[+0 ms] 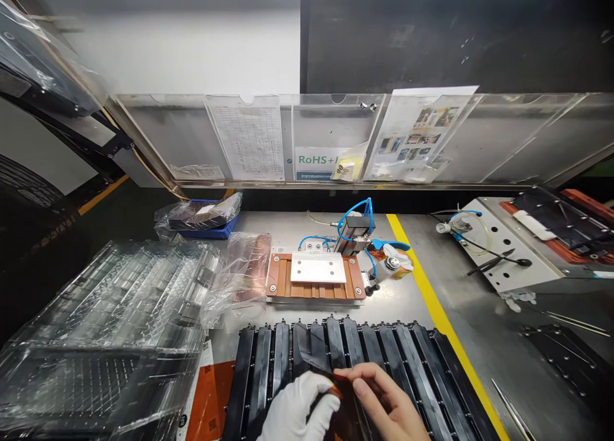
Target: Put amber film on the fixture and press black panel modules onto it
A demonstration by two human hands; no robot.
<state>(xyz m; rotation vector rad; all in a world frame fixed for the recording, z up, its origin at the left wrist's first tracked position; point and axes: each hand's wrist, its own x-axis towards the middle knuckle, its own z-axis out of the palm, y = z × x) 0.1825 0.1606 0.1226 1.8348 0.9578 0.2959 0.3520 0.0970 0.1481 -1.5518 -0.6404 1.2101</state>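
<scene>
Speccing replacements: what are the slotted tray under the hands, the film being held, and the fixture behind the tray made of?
Black tray: looks like moulded plastic, semi-gloss, highlights along its ribs. Film between left hand and right hand: thin, amber, translucent, possibly polyimide. Fixture: brown slotted base, maybe phenolic, with a matte white plate screwed on; material unclear.

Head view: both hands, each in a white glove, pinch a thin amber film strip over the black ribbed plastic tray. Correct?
Not quite. In the head view only the left hand wears a white glove; the right hand is bare. Both do pinch the thin amber film strip over the black ribbed plastic tray.
</scene>
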